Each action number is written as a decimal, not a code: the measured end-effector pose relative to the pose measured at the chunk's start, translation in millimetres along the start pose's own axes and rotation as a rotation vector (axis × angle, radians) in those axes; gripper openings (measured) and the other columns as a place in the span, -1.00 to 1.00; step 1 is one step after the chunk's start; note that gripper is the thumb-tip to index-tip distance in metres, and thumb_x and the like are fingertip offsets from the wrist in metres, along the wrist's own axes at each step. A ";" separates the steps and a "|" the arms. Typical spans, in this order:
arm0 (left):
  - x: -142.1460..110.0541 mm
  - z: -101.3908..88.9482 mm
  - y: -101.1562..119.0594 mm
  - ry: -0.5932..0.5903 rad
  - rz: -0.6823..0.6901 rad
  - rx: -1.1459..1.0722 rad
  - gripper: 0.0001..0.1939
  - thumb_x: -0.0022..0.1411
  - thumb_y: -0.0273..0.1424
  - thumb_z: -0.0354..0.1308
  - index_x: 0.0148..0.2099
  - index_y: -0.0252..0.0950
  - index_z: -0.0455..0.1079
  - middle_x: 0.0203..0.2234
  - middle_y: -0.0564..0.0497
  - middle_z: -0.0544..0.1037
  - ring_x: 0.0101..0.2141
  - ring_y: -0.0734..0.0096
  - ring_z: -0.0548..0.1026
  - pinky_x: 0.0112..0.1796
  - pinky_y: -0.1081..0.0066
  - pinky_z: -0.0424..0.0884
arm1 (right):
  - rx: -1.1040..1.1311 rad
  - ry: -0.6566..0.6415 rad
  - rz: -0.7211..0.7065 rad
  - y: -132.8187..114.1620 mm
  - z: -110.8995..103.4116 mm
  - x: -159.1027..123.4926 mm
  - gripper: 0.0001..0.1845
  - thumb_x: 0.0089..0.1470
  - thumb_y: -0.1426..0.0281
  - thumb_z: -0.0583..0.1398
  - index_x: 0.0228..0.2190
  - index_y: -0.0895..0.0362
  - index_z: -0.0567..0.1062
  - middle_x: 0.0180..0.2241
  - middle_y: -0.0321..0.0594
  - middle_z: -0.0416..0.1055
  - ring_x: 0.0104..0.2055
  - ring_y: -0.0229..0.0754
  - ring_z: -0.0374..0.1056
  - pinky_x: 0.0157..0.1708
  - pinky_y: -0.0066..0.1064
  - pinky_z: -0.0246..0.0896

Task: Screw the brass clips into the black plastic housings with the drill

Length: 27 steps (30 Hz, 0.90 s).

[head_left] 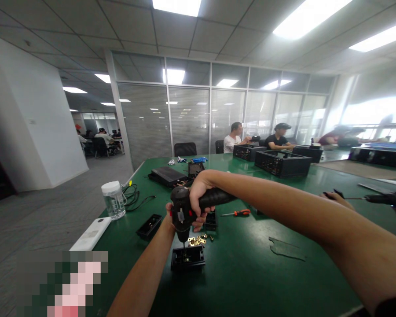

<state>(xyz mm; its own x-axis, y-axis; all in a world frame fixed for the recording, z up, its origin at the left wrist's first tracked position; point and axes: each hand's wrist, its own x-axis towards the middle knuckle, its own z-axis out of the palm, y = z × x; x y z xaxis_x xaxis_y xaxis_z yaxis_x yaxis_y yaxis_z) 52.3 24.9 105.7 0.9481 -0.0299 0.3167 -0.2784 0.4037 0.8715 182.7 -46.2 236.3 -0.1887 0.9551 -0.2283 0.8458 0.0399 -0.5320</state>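
Observation:
A black power drill (181,209) points straight down, its handle lying sideways to the right. My right hand (199,193) is wrapped round the drill where body and handle meet. Behind the drill's body my left hand (169,210) grips it too, mostly hidden, with fingertips showing on the far side. The thin bit reaches down into a small black open box (188,259) on the green table, where a bit of brass-coloured metal shows. Just beyond that box lies a loose pile of brass-coloured metal pieces (198,240).
On the green table (237,273) are an orange-handled screwdriver (240,213), another small black box (149,226), a clear jar (114,200), a white power bank-like slab (91,233) and cables. Large black cases (283,164) stand farther back, near seated people. At right, another person's hand is beside a drill (387,198).

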 end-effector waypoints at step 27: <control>-0.8 -8.1 -1.7 -0.001 -0.001 -0.014 0.16 -0.54 0.32 0.22 -0.01 -0.45 0.28 -0.42 0.03 0.25 -0.47 0.47 0.19 -0.42 0.35 0.19 | 0.004 0.023 -0.012 -2.7 -0.2 0.4 -0.51 0.26 0.22 0.10 -0.68 0.07 0.39 -0.57 -0.32 0.50 -0.44 -0.40 0.50 -0.45 -0.69 0.35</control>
<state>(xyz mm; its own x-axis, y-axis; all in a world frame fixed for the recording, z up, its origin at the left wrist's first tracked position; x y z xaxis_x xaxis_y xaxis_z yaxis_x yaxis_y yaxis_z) 53.3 31.6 100.9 0.9482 -0.0311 0.3162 -0.2753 0.4162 0.8666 180.4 -45.9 237.8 -0.1876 0.9610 -0.2033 0.8413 0.0504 -0.5383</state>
